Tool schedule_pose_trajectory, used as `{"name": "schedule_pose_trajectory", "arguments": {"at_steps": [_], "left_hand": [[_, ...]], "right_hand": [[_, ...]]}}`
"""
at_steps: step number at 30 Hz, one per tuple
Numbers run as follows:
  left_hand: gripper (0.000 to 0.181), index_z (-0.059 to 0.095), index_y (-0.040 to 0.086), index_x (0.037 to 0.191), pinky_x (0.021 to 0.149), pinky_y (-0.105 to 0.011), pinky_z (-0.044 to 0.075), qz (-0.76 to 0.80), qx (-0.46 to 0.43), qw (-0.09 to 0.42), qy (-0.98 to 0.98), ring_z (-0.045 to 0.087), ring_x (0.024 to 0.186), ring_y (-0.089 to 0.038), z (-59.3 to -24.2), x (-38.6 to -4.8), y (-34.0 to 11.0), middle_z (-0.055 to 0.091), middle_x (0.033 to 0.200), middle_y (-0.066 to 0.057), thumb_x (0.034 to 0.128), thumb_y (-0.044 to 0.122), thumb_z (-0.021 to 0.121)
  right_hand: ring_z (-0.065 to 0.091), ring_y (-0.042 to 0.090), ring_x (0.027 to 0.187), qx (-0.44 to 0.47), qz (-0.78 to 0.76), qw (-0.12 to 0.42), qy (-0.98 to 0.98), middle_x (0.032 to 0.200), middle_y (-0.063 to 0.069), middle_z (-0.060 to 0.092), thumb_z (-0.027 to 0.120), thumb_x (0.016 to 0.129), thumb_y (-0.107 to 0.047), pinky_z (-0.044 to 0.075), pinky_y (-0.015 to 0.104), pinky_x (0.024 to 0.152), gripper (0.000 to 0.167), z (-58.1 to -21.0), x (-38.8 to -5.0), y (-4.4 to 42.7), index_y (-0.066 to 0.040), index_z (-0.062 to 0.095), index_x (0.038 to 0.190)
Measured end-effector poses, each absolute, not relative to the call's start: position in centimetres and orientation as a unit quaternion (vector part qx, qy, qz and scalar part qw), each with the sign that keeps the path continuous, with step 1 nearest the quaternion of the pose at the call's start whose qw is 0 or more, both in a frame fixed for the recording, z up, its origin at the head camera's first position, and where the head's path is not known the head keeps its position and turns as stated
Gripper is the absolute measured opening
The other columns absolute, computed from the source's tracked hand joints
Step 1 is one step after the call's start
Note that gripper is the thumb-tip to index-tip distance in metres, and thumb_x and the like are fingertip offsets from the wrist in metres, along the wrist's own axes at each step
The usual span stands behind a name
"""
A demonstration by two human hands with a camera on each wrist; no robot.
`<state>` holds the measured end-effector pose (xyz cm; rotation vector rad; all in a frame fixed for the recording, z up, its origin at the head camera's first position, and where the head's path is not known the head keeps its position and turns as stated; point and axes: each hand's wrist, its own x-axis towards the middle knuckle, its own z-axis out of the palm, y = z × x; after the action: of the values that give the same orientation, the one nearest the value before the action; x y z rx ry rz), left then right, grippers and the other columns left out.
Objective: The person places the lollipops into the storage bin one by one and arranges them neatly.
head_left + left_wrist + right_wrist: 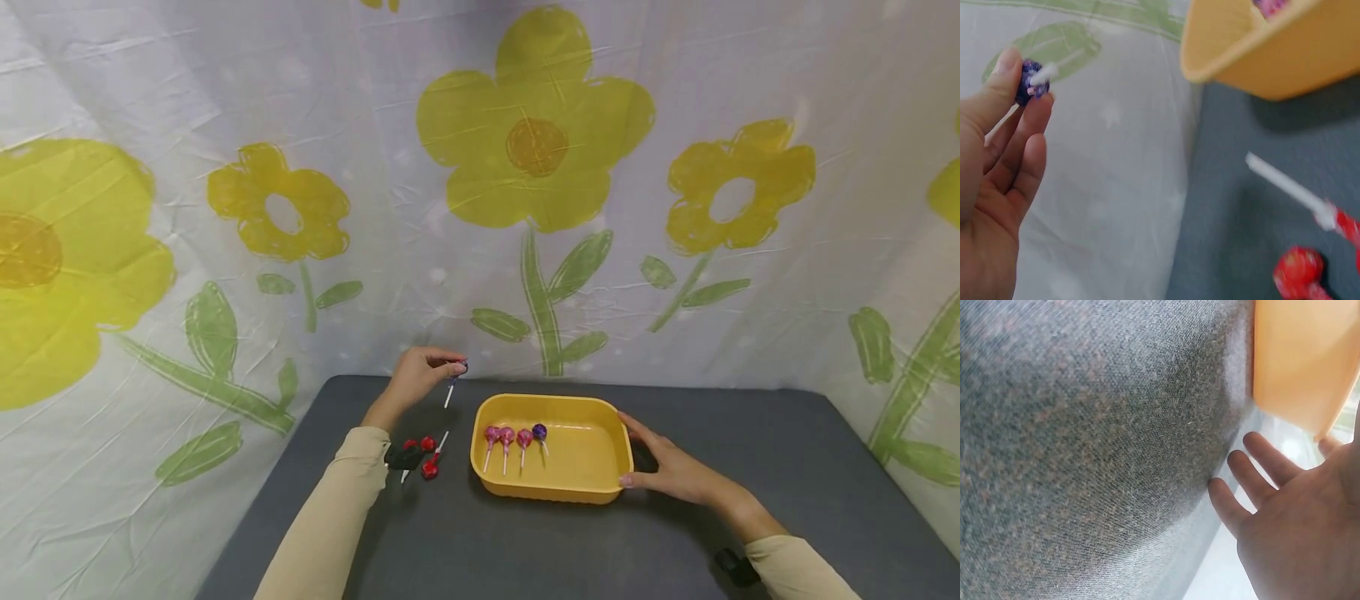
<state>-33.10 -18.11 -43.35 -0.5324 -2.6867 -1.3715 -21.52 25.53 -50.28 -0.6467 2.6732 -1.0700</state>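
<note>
In the head view my left hand [420,379] pinches a purple-wrapped lollipop [1030,84] by its candy end between thumb and fingertips, its white stick pointing down. It is held up left of a yellow tray [592,442]. My right hand [671,468] spans the tray's right end, thumb at the front corner and a finger at the back corner. In the right wrist view its other fingers [1254,481] are spread and hold nothing. Inside the tray, at its left, lie three pink lollipops [507,437] and another purple lollipop [540,432] in a row.
Several red lollipops [429,469] lie on the dark grey table [555,550], left of the tray and partly behind the left wrist. Behind the table hangs a white curtain [390,275] printed with yellow flowers.
</note>
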Motion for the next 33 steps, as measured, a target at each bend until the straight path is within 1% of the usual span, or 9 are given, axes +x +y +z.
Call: {"name": "schedule_pose_trajectory", "arguments": {"at_steps": [1, 3, 8, 11, 16, 21, 26, 29, 33], "left_hand": [[0.033, 0.077, 0.011, 0.11, 0.079, -0.036, 0.06, -0.456, -0.176, 0.028, -0.872, 0.072, 0.088, -0.015, -43.2, -33.3, -17.9, 0.078, 0.102, -0.006, 0.0866, 0.034, 0.076], [0.034, 0.076, 0.01, 0.112, 0.082, -0.037, 0.06, -0.47, -0.183, 0.004, -0.863, 0.072, 0.089, -0.014, -42.9, -33.5, -17.4, 0.077, 0.105, -0.008, 0.0881, 0.034, 0.074], [0.029, 0.076, 0.011, 0.114, 0.087, -0.043, 0.059, -0.496, -0.203, -0.055, -0.842, 0.072, 0.09, -0.019, -42.7, -34.4, -15.6, 0.076, 0.107, -0.011, 0.092, 0.031, 0.071], [0.03, 0.075, 0.009, 0.115, 0.092, -0.048, 0.057, -0.52, -0.212, -0.091, -0.822, 0.073, 0.091, -0.022, -43.0, -34.9, -14.3, 0.076, 0.108, -0.013, 0.093, 0.03, 0.069], [0.033, 0.069, -0.001, 0.121, 0.098, -0.055, 0.052, -0.573, -0.23, -0.147, -0.773, 0.073, 0.088, -0.014, -43.9, -35.4, -11.9, 0.074, 0.111, -0.018, 0.096, 0.021, 0.065], [0.035, 0.064, -0.003, 0.128, 0.101, -0.057, 0.048, -0.616, -0.224, -0.19, -0.731, 0.072, 0.087, -0.008, -45.1, -35.4, -9.7, 0.073, 0.114, -0.015, 0.0979, 0.015, 0.062], [0.034, 0.063, -0.005, 0.127, 0.098, -0.053, 0.051, -0.63, -0.215, -0.215, -0.715, 0.073, 0.086, -0.01, -46.2, -35.1, -7.9, 0.073, 0.114, -0.017, 0.098, 0.012, 0.061], [0.033, 0.064, -0.007, 0.125, 0.096, -0.054, 0.052, -0.63, -0.211, -0.218, -0.715, 0.074, 0.083, -0.012, -46.8, -34.9, -7.1, 0.073, 0.112, -0.02, 0.0974, 0.01, 0.061], [0.031, 0.065, -0.007, 0.123, 0.095, -0.055, 0.052, -0.634, -0.203, -0.224, -0.712, 0.075, 0.086, -0.017, -47.7, -34.7, -6.4, 0.073, 0.112, -0.022, 0.0965, 0.01, 0.062]], "right_hand": [[0.037, 0.05, 0.139, -0.218, -0.36, 0.094, 0.902, 0.15, 0.024, 0.043, 0.077, 0.085, -0.037, 0.033, 0.075, 0.101, 0.101, -50.3, -21.5, 25.5, -0.022, 0.012, 0.161], [0.037, 0.05, 0.139, -0.221, -0.359, 0.094, 0.902, 0.15, 0.025, 0.043, 0.077, 0.085, -0.036, 0.034, 0.075, 0.101, 0.101, -50.2, -21.5, 25.5, -0.021, 0.012, 0.16], [0.036, 0.051, 0.14, -0.215, -0.362, 0.102, 0.902, 0.151, 0.027, 0.04, 0.077, 0.086, -0.037, 0.034, 0.075, 0.101, 0.101, -50.2, -21.5, 25.6, -0.02, 0.011, 0.161], [0.035, 0.051, 0.141, -0.213, -0.37, 0.108, 0.898, 0.152, 0.027, 0.039, 0.076, 0.086, -0.037, 0.033, 0.075, 0.102, 0.101, -50.4, -21.6, 25.7, -0.02, 0.01, 0.161], [0.033, 0.05, 0.142, -0.213, -0.386, 0.119, 0.889, 0.154, 0.025, 0.038, 0.075, 0.088, -0.037, 0.033, 0.074, 0.103, 0.1, -50.7, -21.8, 25.8, -0.024, 0.008, 0.161], [0.034, 0.05, 0.142, -0.212, -0.384, 0.115, 0.891, 0.153, 0.024, 0.04, 0.075, 0.087, -0.038, 0.033, 0.074, 0.103, 0.1, -50.7, -21.8, 25.6, -0.025, 0.009, 0.161], [0.034, 0.051, 0.141, -0.216, -0.375, 0.104, 0.895, 0.152, 0.025, 0.041, 0.076, 0.086, -0.037, 0.032, 0.075, 0.102, 0.101, -50.6, -21.7, 25.7, -0.022, 0.01, 0.161], [0.034, 0.052, 0.141, -0.218, -0.374, 0.105, 0.895, 0.152, 0.026, 0.04, 0.076, 0.086, -0.036, 0.033, 0.075, 0.101, 0.101, -50.6, -21.7, 25.7, -0.021, 0.009, 0.161], [0.034, 0.051, 0.141, -0.209, -0.378, 0.114, 0.895, 0.153, 0.025, 0.04, 0.075, 0.087, -0.037, 0.032, 0.075, 0.102, 0.1, -50.7, -21.8, 25.7, -0.024, 0.009, 0.161]]}}
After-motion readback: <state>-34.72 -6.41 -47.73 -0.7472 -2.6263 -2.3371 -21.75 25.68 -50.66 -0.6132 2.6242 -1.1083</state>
